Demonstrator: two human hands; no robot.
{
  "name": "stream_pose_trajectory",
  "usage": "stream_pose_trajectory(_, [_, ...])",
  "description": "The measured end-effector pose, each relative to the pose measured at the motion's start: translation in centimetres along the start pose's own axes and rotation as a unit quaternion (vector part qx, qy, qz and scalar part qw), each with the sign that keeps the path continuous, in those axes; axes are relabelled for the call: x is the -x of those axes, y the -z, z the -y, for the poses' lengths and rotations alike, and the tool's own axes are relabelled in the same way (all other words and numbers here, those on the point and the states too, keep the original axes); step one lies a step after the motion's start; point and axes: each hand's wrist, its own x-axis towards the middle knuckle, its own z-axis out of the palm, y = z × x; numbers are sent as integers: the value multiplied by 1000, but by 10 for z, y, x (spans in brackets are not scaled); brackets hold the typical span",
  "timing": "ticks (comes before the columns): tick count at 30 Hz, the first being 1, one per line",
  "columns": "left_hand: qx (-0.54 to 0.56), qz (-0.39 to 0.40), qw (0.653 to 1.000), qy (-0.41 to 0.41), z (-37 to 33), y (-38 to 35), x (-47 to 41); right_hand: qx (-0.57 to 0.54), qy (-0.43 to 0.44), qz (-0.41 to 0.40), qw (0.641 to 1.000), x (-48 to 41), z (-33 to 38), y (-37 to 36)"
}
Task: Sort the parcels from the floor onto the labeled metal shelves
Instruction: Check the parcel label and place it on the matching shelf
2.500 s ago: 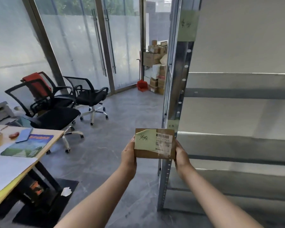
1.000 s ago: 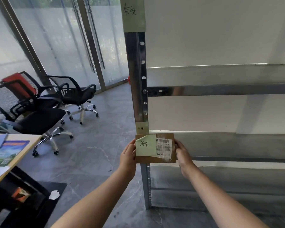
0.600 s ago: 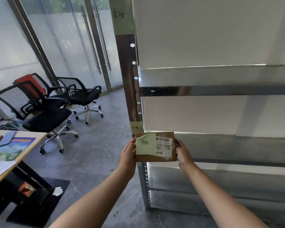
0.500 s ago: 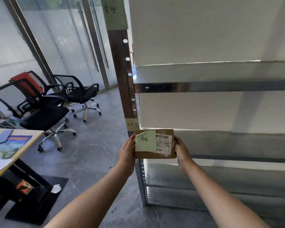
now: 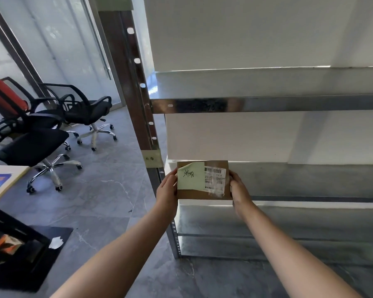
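The flat brown cardboard parcel [image 5: 204, 191] is gripped at its edges by the left hand [image 5: 166, 188] and right hand [image 5: 239, 190], its green handwritten note [image 5: 191, 176] facing up, probably for matching against the shelf post's label [image 5: 152, 158].

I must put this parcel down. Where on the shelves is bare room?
The shelf behind the parcel is bare from the post rightward; the shelf above and the shelf below look bare too. It is crowded only left of the post: chairs and desk.
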Motion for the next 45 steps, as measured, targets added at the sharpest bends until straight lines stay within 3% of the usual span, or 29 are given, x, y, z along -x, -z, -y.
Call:
stream_pose_trajectory(7, [-63,-5,997,36,-1,-3,-42,11,-22,-18,1000,-40,-8,-14])
stream_pose_trajectory(12, [-50,-20,995,86,-5,-16,-71,22,-41,-41,998,-73,-10,-22])
stream_pose_trajectory(22, [-58,-53,991,106,8,-31,-101,37,-79,-55,995,-104,-27,-17])
stream_pose_trajectory(45, [-115,-61,978,162,18,-26,-129,104,-168,-16,980,-127,-46,-22])
